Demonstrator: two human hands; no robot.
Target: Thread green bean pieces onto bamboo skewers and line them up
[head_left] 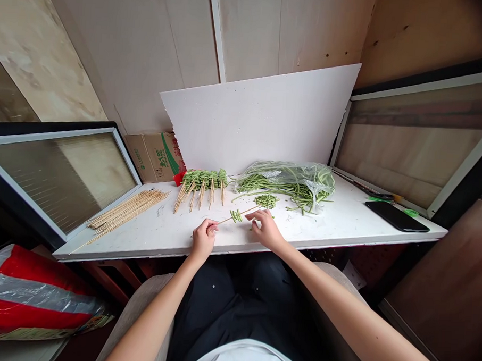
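My left hand [203, 237] is closed on the near end of a thin bamboo skewer [245, 211] that slants up to the right over the white table [343, 222]. A few short green bean pieces [235, 216] are threaded on its middle. My right hand [265, 228] rests on the table just right of them, fingers pinched on something I cannot make out. A small heap of cut bean pieces [266, 200] lies just beyond.
Finished bean skewers [203, 183] lie in a row at the back. Bare bamboo sticks [123, 212] are piled at left. A clear bag of long green beans [289, 183] sits at back right. A black phone [397, 215] lies at right, a cardboard box [154, 156] behind.
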